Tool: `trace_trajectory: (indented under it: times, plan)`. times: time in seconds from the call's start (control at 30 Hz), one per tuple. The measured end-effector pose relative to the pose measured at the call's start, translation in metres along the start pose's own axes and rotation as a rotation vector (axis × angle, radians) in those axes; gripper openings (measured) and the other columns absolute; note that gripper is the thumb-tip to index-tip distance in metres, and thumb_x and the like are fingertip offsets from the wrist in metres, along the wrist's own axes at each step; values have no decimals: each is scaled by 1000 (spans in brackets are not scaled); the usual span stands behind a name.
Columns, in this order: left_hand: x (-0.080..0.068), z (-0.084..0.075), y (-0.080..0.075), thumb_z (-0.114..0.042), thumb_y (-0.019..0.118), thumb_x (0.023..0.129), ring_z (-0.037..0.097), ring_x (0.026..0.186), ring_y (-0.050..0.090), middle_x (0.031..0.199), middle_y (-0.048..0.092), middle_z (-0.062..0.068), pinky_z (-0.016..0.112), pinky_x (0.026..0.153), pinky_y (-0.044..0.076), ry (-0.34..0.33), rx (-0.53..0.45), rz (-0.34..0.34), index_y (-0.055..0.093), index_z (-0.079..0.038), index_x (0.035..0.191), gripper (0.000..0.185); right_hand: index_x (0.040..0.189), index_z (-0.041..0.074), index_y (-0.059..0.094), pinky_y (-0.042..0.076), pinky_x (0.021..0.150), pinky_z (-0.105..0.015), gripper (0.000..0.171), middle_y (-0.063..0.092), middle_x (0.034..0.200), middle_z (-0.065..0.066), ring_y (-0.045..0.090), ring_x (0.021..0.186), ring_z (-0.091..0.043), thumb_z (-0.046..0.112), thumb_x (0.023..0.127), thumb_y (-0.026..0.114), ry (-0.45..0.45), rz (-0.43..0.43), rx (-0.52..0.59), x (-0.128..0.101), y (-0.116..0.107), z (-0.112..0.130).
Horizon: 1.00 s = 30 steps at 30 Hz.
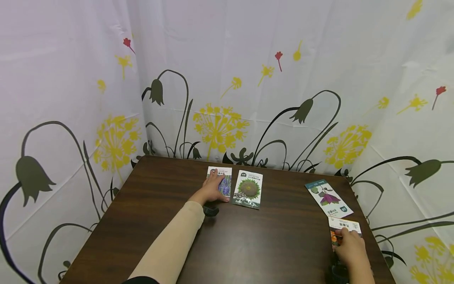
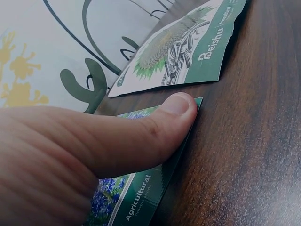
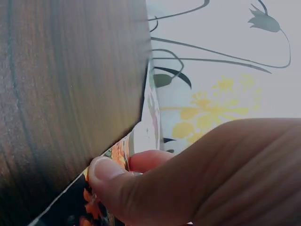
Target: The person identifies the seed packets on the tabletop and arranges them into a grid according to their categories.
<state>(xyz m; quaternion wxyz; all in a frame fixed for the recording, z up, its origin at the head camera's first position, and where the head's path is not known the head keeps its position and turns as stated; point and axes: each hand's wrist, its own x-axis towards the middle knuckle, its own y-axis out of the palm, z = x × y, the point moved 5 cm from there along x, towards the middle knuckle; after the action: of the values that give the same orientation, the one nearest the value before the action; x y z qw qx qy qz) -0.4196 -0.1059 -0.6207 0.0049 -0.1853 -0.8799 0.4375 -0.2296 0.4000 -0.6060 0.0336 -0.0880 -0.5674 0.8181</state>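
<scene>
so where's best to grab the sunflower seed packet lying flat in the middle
The flat green sunflower seed packet lies face up on the dark wooden table, so nothing sticks up to pinch. Probably best: come from the free right side, lift its near right corner with fingers, then pinch that edge.

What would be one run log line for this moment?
left hand: rests on blue-flower packet | right hand: pinches orange-flower packet at table edge

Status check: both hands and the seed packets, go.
Left hand flat on purple-flower packet, thumb pressing its edge. Right hand pinching orange-flower packet at table edge. Sunflower packet beside the left one, untouched. Nothing blocking.
</scene>
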Motion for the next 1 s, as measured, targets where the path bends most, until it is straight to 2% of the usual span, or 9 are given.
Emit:
trace_trajectory:
  times: [0.13, 0.27, 0.37, 0.53, 0.73, 1.0]
  plan:
    - [-1, -1, -1, -37, 99, 81, 46, 171, -4, 182, 1, 27, 70, 135, 9, 3, -7, 2, 34, -9, 172, 115, 124, -13, 66, 41, 104, -71, 53, 48, 130, -45, 45, 121, -64, 8, 81, 90, 37, -1, 61, -2, 1, 1]
    - [-2, -1, -1, -37, 99, 80, 46, 171, -4, 182, 0, 27, 70, 135, 9, -2, -8, 9, 34, -9, 172, 116, 125, -18, 62, 44, 106, -73, 56, 44, 137, -47, 51, 126, -63, 5, 82, 89, 28, 33, 142, -2, 5, 2]
    - [0, -1, -2, -36, 99, 80, 46, 171, -5, 182, 0, 27, 70, 135, 9, -1, -7, 5, 33, -8, 172, 117, 127, -19, 59, 49, 99, -69, 59, 49, 130, -44, 60, 114, -55, 5, 83, 90, 28, 70, 175, -1, 7, 3]
    - [1, 0, -1, -38, 99, 80, 46, 171, -4, 182, 1, 27, 69, 135, 9, 0, -4, 3, 33, -8, 172, 117, 122, -15, 61, 49, 94, -66, 56, 53, 122, -39, 61, 107, -47, 7, 81, 92, 30, 67, 176, -2, 8, 3]
    - [0, 2, 1, -38, 99, 80, 46, 171, -4, 182, 1, 26, 69, 135, 8, -6, -6, 7, 34, -9, 172, 117, 120, -14, 61, 49, 93, -66, 58, 56, 115, -37, 62, 105, -49, 13, 80, 95, 23, 26, 149, -9, 11, 6]
    - [1, 0, -1, -37, 100, 80, 46, 171, -4, 182, 1, 26, 70, 135, 9, 1, -18, 1, 35, -10, 172, 116, 123, -13, 60, 48, 93, -67, 59, 55, 116, -36, 60, 107, -52, 17, 83, 93, 27, 11, 138, -12, 13, 10]
